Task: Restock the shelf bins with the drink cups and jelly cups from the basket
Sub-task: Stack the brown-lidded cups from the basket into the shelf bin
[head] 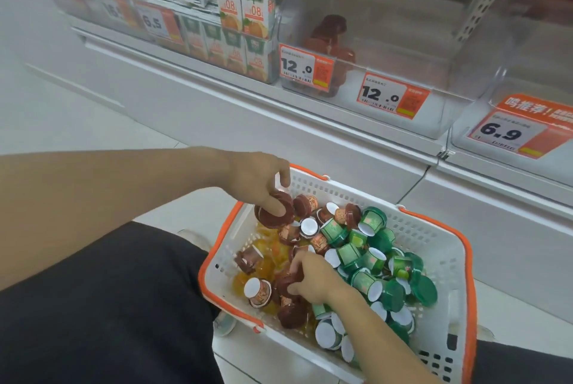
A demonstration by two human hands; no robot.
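hands work in the white basket (434, 247). left hand (263, 185) curls its fingers round brown drink cups (274, 213). right hand (313, 278) pinches another brown cup (286, 284) beside green cups (372, 259).

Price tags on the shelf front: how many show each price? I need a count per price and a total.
Orange-and-white price tags reading 12.0: 2
Orange-and-white price tag reading 6.5: 1
Orange-and-white price tag reading 6.9: 1
Blurred price tag at far left, price unclear: 1
Total: 5
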